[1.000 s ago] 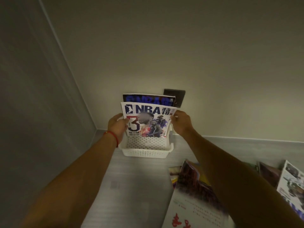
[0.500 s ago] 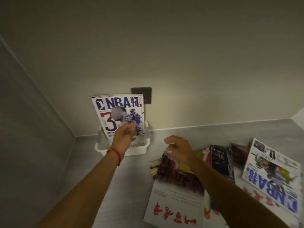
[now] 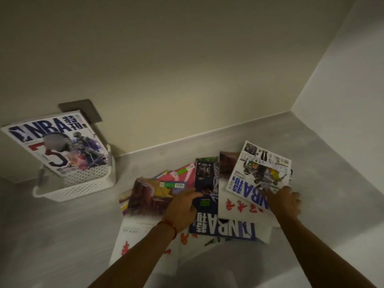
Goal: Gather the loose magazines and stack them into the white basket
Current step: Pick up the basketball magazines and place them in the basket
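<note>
Both hands are down on a messy pile of magazines [image 3: 207,196] on the grey worktop [image 3: 62,235]. The left hand [image 3: 182,210] lies flat on the pile, fingers spread, not gripping anything. It rests where a brown magazine [image 3: 149,196] meets a dark blue NBA magazine [image 3: 209,204]. There is a red string [image 3: 169,226] around the left wrist.

The right hand [image 3: 285,201] is on the near corner of a white NBA magazine [image 3: 259,177], which lies on top of the pile, just past that hand. The fingers touch the cover, but I cannot tell if they are pinching it or only pressing on it. Under it is a white magazine with red letters [image 3: 232,206], between the two hands. Pink and green magazines [image 3: 180,173] poke out of the pile just beyond the left hand.

The white basket [image 3: 83,183] stands well apart from the hands, far off to the left of the left hand, close to the wall [image 3: 187,69]. One NBA magazine with a big number 3 [image 3: 60,142] stands in it, leaning back against the wall. A dark wall plate [image 3: 83,109] is behind the top of that magazine.
</note>
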